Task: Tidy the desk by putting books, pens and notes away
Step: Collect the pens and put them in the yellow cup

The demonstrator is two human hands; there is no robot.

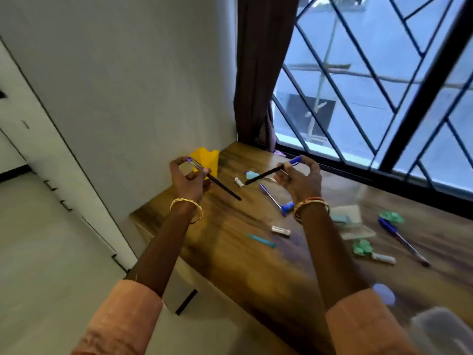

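Both hands are lifted over the bench [243, 265], in the middle of the frame. The left hand [188, 180] pinches a pen [217, 181] near its clear end, and the dark shaft points down to the right. The right hand [299, 179] pinches a second pen [266, 172] near its blue end; this shaft points down to the left. The two tips are near each other but apart.

The yellow holder [208, 161] stands just behind the left hand, against the wall. I think each pen is gripped only at one end, so it can swing or slip from the fingers on the way to the holder. A pen can also miss the opening and roll off the bench edge. More pens [271, 198], caps and notes [348, 216] lie scattered right of the hands.
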